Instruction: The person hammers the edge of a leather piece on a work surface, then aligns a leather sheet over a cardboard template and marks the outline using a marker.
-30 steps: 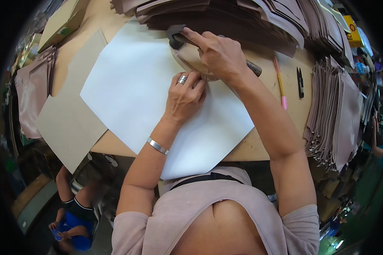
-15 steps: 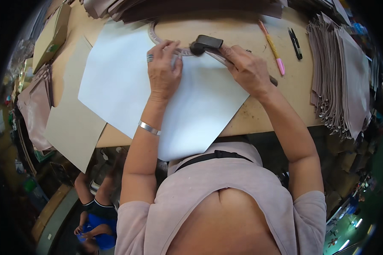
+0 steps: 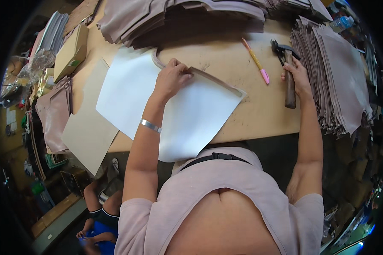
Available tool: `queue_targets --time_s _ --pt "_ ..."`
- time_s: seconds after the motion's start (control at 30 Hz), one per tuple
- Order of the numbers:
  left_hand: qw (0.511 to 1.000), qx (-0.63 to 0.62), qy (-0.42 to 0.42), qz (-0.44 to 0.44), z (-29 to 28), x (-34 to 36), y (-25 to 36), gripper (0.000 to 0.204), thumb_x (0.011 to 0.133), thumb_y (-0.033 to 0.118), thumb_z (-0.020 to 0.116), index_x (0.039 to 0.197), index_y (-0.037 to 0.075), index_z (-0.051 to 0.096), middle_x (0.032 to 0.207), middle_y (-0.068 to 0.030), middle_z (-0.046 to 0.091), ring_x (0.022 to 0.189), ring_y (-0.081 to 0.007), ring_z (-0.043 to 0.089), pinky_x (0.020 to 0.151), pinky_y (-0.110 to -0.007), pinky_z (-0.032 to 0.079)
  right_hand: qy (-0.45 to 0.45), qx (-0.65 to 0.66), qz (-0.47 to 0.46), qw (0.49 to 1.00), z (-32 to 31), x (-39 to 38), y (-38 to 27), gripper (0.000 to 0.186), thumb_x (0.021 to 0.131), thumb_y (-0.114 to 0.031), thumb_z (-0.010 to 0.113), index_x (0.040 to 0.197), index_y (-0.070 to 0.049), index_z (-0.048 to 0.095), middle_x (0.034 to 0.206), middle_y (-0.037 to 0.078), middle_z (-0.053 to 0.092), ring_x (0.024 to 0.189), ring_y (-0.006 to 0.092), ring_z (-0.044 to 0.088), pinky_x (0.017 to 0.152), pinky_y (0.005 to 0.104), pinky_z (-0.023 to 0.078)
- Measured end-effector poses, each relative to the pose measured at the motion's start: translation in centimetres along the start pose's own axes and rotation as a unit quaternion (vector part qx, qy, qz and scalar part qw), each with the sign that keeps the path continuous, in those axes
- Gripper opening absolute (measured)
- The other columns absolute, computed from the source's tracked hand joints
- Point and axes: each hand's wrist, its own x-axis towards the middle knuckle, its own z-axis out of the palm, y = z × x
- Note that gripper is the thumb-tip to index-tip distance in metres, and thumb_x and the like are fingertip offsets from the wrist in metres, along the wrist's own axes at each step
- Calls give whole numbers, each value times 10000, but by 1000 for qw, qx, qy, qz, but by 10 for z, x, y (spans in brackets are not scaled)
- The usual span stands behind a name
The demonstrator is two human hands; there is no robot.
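Observation:
A white-faced panel (image 3: 195,114) lies on the table in front of me, its far edge folded over as a narrow mauve strip (image 3: 217,80) with a curved notch at the left. My left hand (image 3: 171,80) is closed, fingertips pinching the panel's edge beside that notch. Over at the right, my right hand (image 3: 300,76) is wrapped round the wooden handle of a hammer (image 3: 290,87). Its dark head points away from me, above the table and apart from the panel. Something thin and black shows partly behind the hammer.
A pink-and-yellow pen (image 3: 257,61) lies between panel and hammer. Stacks of mauve leather pieces stand at the right (image 3: 340,80) and the far side (image 3: 187,15). A beige sheet (image 3: 89,119) overhangs the front edge at left, near a yellowish box (image 3: 72,53). Another person (image 3: 100,229) sits lower left.
My right hand has carried the hammer from the panel's edge to the right, past the pen. My left hand stays at the notch. The folded strip now shows uncovered. The whole view has shifted slightly.

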Motion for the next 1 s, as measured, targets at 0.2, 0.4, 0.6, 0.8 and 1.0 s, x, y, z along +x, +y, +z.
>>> queue_targets --time_s 0.2,0.4,0.6,0.8,1.0 --pt "940 -337 37 -28 -80 -23 -8 185 935 218 511 897 50 576 761 54 482 712 -56 420 662 -198 377 184 -556 -319 745 24 -29 -38 355 786 -114 620 1123 -25 557 1036 162 607 958 345 575 857 378 444" --pt "708 -611 144 323 -178 -39 47 202 934 210 401 754 138 458 789 6 403 799 -158 396 743 -341 370 -148 -216 -437 861 130 -36 -88 434 759 -140 680 1157 -31 549 1118 149 594 1043 290 560 913 356 423" --pt "471 -730 -124 480 -194 -36 31 172 912 226 436 752 165 453 813 20 400 839 -144 379 764 -327 362 -314 59 -302 898 210 -39 -143 993 675 -375 756 1426 -86 175 1401 200 328 1334 299 254 1063 376 232" --pt "395 -722 -188 536 -190 -25 36 168 909 256 452 763 171 453 830 23 402 847 -144 376 781 -329 362 -408 180 -135 885 262 -35 -128 789 759 -289 694 1388 -76 267 1243 118 471 1130 211 467 949 364 376" --pt "492 -773 -70 394 -148 -31 -71 289 910 401 447 1063 160 489 1063 -25 462 972 -198 440 859 -385 402 -294 182 -105 932 201 -5 -60 321 782 23 567 1097 -28 530 1019 49 608 901 113 579 788 259 476"
